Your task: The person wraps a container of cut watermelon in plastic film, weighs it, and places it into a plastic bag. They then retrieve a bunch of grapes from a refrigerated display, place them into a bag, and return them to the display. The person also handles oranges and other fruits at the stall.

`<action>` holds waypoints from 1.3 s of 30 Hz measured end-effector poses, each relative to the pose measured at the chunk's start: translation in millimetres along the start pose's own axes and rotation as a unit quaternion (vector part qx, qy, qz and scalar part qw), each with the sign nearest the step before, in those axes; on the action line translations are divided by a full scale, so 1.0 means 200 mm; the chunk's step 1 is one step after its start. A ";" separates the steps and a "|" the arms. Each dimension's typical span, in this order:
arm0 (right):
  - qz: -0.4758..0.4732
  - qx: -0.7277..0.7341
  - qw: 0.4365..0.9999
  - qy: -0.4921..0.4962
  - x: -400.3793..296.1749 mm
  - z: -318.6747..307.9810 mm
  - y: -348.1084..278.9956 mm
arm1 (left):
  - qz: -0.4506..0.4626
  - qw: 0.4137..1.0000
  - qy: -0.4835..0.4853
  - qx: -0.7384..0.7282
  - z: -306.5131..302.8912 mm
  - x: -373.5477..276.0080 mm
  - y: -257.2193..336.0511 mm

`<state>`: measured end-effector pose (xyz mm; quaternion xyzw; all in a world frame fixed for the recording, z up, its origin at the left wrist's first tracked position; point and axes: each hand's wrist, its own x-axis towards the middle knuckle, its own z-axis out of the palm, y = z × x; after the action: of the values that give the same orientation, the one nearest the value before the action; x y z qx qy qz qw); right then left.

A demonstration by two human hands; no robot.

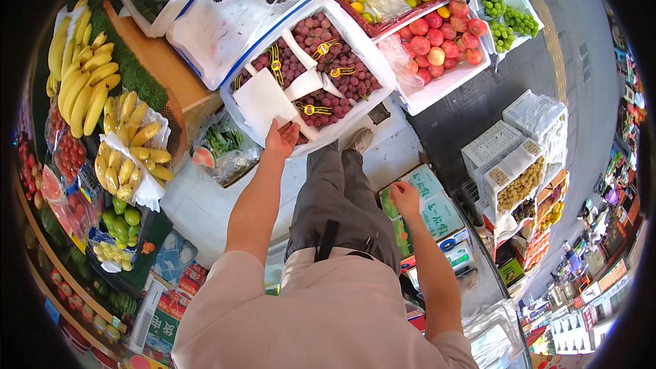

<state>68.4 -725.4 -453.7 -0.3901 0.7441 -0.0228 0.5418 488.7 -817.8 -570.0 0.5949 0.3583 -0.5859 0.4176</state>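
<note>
My left hand (283,138) is palm up at the near edge of a white foam crate (382,64) lined with plastic film. Its fingers are apart, and its thumb overlaps the corner of a blank white sheet (265,101); I see no grip on it. The sheet covers part of the red grapes (353,64), which lie in bunches with black and yellow bands. White foam strips (299,49) separate the bunches. My right hand (405,197) hangs at my right side above stacked green and white cartons (442,213). Its fingers are loosely curled, with nothing seen in them.
Bananas (87,87) and green mangoes (122,223) stand on the left display. Pomegranates (441,43) fill a white crate at the right, beside green grapes (510,18). A bagged-produce box (225,141) sits on the floor. Stacked white baskets (494,148) line the street side.
</note>
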 end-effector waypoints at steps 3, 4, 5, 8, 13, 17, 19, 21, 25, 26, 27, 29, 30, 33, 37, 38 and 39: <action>0.053 0.019 0.998 0.002 -0.06 0.02 0.04 | -0.014 1.000 0.004 0.009 -0.07 0.04 -0.07; 0.060 0.015 0.998 0.008 -0.07 0.02 0.08 | -0.029 0.999 0.014 0.023 -0.08 0.04 -0.09; 0.067 0.011 0.998 0.013 -0.08 0.03 0.11 | -0.020 0.998 0.011 0.059 -0.08 0.04 -0.11; 0.087 0.003 0.996 0.012 -0.11 0.04 0.27 | 0.013 0.984 0.017 0.175 -0.11 0.05 -0.16; 0.133 0.051 0.990 0.011 -0.19 0.12 0.34 | 0.063 0.946 -0.002 0.319 0.05 -0.03 -0.21; 0.106 0.069 0.992 0.004 -0.25 0.24 0.47 | 0.095 0.914 -0.032 0.394 0.15 -0.04 -0.25; 0.127 0.080 0.989 -0.005 -0.26 0.27 0.45 | 0.127 0.881 -0.030 0.454 0.23 -0.04 -0.27; 0.136 0.089 0.987 -0.007 -0.27 0.29 0.42 | 0.165 0.830 -0.008 0.532 0.34 -0.05 -0.30; 0.137 0.105 0.985 0.003 -0.28 0.30 0.35 | 0.329 0.719 -0.026 0.611 0.54 0.10 -0.30; 0.142 0.107 0.984 0.006 -0.29 0.30 0.33 | 0.352 0.715 -0.001 0.604 0.60 0.13 -0.31; 0.147 0.114 0.983 0.003 -0.29 0.29 0.32 | 0.380 0.686 0.006 0.621 0.64 0.20 -0.30; 0.164 0.131 0.978 0.004 -0.30 0.29 0.32 | 0.401 0.674 0.035 0.620 0.74 0.26 -0.29; 0.170 0.137 0.976 0.013 -0.30 0.29 0.33 | 0.403 0.665 0.061 0.626 0.77 0.32 -0.29; 0.184 0.142 0.972 0.028 -0.32 0.29 0.39 | 0.407 0.645 0.081 0.642 0.86 0.42 -0.27; 0.190 0.141 0.971 0.020 -0.35 0.30 0.44 | 0.377 0.642 0.097 0.660 0.96 0.35 -0.27; 0.189 0.145 0.971 0.022 -0.36 0.30 0.45 | 0.366 0.648 0.088 0.662 0.96 0.33 -0.27; 0.190 0.148 0.970 0.023 -0.36 0.29 0.44 | 0.357 0.653 0.080 0.663 0.96 0.33 -0.25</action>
<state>75.2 -596.9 -461.4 -0.1560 0.8052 -0.0382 0.5709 369.6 -977.5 -633.0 0.8402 -0.3337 -0.4233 0.0591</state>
